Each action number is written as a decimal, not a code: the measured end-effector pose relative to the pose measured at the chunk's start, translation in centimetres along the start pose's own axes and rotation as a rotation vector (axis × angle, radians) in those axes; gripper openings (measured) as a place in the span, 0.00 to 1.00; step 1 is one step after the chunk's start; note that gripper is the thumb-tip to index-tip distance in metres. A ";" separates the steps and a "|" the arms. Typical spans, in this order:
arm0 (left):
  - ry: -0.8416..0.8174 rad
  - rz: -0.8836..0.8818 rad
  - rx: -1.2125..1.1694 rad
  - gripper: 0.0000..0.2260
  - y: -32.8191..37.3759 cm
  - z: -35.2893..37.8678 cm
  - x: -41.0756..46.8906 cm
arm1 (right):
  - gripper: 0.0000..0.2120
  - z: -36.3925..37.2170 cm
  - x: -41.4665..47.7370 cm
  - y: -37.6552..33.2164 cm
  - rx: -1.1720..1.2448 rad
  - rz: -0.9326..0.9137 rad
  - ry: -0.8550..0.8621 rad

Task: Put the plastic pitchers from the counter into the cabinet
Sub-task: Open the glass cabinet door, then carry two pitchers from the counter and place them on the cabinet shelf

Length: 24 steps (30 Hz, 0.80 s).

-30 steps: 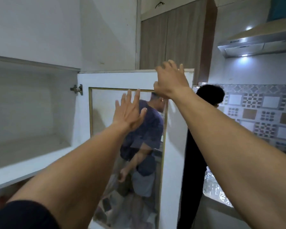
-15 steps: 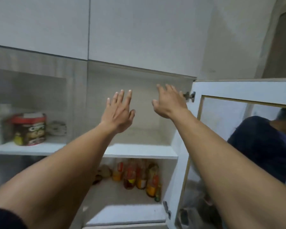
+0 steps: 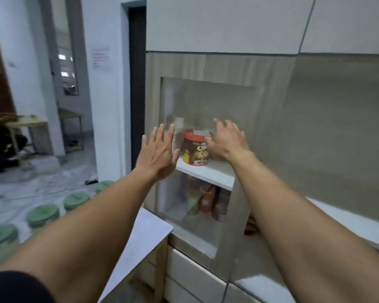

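Note:
Several clear plastic pitchers with green lids stand in a row at the lower left, behind my left forearm. My left hand is raised with fingers spread and holds nothing. My right hand is also spread and empty. Both hands hover in front of the glass-fronted cabinet door, which is closed. To its right, the open cabinet compartment shows a grey back wall and a white shelf.
Behind the glass stand a red-lidded brown tub on a white shelf and several bottles below it. A white tabletop juts in under my left arm. White drawers sit below the cabinet. A dark doorway lies left.
The view has swung left, from the opened door and empty compartment to the glass-fronted section and the pitchers. Both hands stay raised, spread and empty, and have dropped a little lower.

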<state>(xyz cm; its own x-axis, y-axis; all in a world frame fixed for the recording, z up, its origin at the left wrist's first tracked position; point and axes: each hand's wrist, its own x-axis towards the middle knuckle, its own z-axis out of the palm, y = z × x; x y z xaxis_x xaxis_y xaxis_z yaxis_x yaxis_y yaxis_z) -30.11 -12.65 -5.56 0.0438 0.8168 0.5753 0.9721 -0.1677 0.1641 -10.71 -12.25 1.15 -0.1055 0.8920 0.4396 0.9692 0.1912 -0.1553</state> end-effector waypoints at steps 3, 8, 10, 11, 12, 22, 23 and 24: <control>-0.035 -0.082 0.028 0.32 -5.4 1.2 -0.8 | 0.30 4.0 2.2 -4.3 0.054 -0.059 -0.011; -0.073 -0.224 0.101 0.32 -14.3 4.4 -2.4 | 0.32 12.6 5.2 -11.0 0.157 -0.158 -0.114; -0.090 -0.278 0.122 0.32 -17.2 5.6 -3.2 | 0.33 16.1 6.2 -13.3 0.172 -0.197 -0.164; -0.100 -0.310 0.133 0.32 -18.7 6.3 -3.6 | 0.32 17.8 6.6 -14.6 0.183 -0.223 -0.189; -0.107 -0.347 0.134 0.32 -20.2 6.9 -3.9 | 0.32 19.5 7.0 -15.7 0.196 -0.245 -0.208; -0.152 -0.632 0.155 0.30 -30.2 16.9 -5.4 | 0.31 35.8 12.1 -23.4 0.328 -0.446 -0.397; -0.150 -0.655 0.173 0.30 -30.9 18.1 -5.5 | 0.30 37.5 12.6 -23.8 0.333 -0.457 -0.420; -0.133 -0.671 0.190 0.28 -31.4 18.9 -5.6 | 0.30 39.0 12.8 -24.1 0.340 -0.463 -0.431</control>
<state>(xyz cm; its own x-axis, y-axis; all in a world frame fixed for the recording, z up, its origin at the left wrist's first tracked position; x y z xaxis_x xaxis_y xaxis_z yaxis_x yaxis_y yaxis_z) -56.52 -1.53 -29.11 -0.5629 0.7725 0.2941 0.8218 0.4850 0.2990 -44.13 10.51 -23.96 -0.6358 0.7572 0.1494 0.6881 0.6438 -0.3347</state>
